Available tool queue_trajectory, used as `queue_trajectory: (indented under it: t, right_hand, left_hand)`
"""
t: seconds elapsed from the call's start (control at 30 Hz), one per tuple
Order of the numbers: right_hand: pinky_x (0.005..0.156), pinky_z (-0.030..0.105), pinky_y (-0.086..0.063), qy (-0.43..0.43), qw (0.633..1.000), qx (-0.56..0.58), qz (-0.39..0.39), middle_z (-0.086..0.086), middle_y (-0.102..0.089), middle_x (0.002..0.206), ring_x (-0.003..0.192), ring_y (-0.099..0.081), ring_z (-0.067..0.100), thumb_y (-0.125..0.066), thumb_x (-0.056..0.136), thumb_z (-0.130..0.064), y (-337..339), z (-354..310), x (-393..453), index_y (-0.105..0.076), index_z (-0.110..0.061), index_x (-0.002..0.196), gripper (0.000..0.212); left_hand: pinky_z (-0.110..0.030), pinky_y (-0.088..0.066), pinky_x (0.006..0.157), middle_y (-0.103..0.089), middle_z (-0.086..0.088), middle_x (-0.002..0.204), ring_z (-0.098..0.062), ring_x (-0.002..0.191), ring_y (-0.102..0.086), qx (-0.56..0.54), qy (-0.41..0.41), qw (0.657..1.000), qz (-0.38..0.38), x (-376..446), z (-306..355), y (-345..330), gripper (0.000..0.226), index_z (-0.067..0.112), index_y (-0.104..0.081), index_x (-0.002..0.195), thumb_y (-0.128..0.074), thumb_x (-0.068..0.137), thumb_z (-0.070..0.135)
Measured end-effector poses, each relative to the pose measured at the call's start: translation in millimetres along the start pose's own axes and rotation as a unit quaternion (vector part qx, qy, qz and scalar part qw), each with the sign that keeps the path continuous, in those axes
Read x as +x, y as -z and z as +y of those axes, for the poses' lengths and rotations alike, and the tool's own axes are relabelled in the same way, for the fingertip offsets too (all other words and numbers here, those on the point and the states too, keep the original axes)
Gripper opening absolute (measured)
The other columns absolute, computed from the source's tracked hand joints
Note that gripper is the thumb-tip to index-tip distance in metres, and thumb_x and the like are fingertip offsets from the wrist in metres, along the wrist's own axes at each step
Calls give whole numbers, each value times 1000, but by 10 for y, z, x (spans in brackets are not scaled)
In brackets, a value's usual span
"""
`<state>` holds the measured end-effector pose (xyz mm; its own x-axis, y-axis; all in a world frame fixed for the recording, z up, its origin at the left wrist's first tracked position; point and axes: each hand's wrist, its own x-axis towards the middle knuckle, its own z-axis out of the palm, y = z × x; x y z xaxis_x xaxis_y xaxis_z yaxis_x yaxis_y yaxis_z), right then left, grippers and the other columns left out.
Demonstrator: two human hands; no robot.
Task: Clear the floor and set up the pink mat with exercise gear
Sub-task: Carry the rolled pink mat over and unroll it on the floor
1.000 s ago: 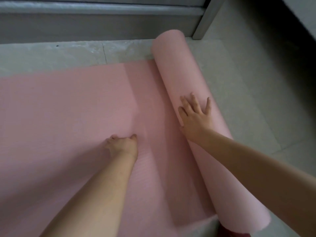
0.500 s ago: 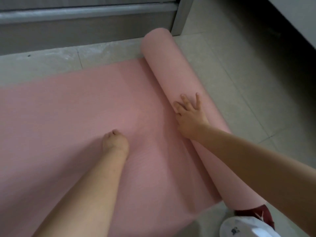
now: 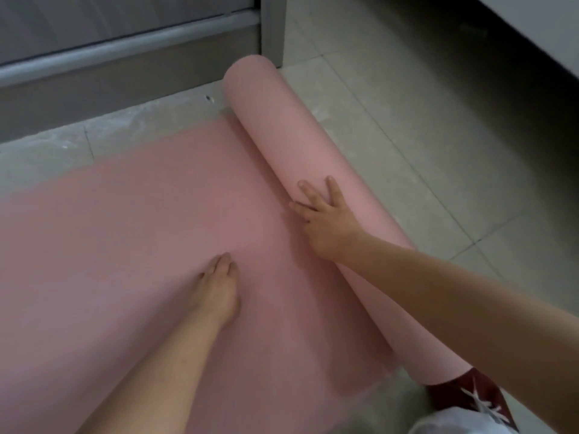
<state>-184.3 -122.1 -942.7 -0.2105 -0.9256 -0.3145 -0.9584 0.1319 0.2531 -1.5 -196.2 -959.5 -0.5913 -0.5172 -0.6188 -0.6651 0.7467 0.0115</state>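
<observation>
Pink mat (image 3: 125,245) lies half unrolled on the tiled floor (image 3: 423,151), its roll (image 3: 291,136) along the mat's right edge. Our right hand (image 3: 326,220) presses the roll, fingers spread. Our left hand (image 3: 217,289) rests flat on the mat, fingers straight.

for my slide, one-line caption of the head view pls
Right hand pushes the rolled part of the soft pink mat; left hand presses its flat part.

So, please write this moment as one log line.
step: unrolling pink mat | right hand: pressing on roll | left hand: resting on flat part | floor: tiled
</observation>
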Motion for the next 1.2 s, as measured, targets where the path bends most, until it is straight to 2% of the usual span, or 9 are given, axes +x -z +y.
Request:
queue_trajectory:
  t: [0.07,0.13,0.2,0.27,0.5,0.77,0.9,1.1,1.2]
  right_hand:
    - [80,61,-50,-26,999,44,8,4,-77,94,95,-71,27,-29,66,-25,-92,116,22,-79,-19,79,53]
    - [89,64,-44,-45,998,39,8,8,-74,105,108,-66,30,-29,74,-23,30,215,-47,-77,-14,92,52]
    - [106,68,-16,-42,999,10,-18,10,-49,140,140,-29,36,-28,91,-19,14,378,-113,-58,-10,126,46]
    - [109,67,4,-53,997,13,-62,9,-20,155,145,2,38,-26,98,-15,-56,591,-281,-34,-11,142,45]
    - [109,67,2,-71,996,19,-39,6,5,159,145,12,36,-30,99,-17,-297,1030,-489,-28,-18,144,45]
    - [102,76,2,3,994,49,-102,-3,8,160,143,22,35,-35,97,-24,-611,1322,-78,-34,-23,142,45]
    - [99,77,6,25,989,98,-105,1,4,160,141,20,44,-32,99,-25,-652,1434,32,-38,-22,137,39]
    - [98,64,19,9,996,50,-77,5,-5,159,142,14,44,-44,93,-28,-668,1774,31,-38,-18,140,48]
    - [96,74,-13,13,998,45,-40,12,-52,137,133,-35,48,-84,48,-43,-661,2085,-35,-69,-16,103,62]
  left_hand:
    - [-30,-14,120,-2,-7,161,-19,150,-6,-3,-36,999,-2,104,239,79,63,7,-10,152,-39,96,14]
    - [-32,-22,119,-13,-11,159,-22,148,-16,-5,-47,999,-15,188,455,136,61,7,-17,150,-41,95,13]
    - [-33,-35,110,-32,-15,149,-27,139,-34,-1,-27,999,-30,238,628,189,53,6,-28,144,-44,94,13]
    - [-34,-42,101,-42,-14,139,-29,130,-46,15,-5,999,-49,259,750,263,49,8,-32,139,-46,93,17]
    - [-33,-41,104,-34,-14,145,-27,133,-44,71,30,992,-98,421,1017,429,67,26,-7,152,-42,96,21]
    - [-35,-43,101,-41,-19,138,-33,128,-47,8,134,985,-112,622,1324,437,52,20,-29,143,-45,94,14]
    - [-37,-42,103,-33,-22,144,-34,133,-39,-44,175,971,-155,652,1362,480,58,20,-23,145,-46,92,11]
    - [-39,-31,113,-10,-15,157,-27,146,-17,-57,208,953,-214,617,1479,607,67,19,-6,152,-43,95,17]
    - [-38,-33,112,-18,-8,155,-22,145,-18,-57,220,953,-199,691,1593,696,59,9,-20,148,-43,95,17]
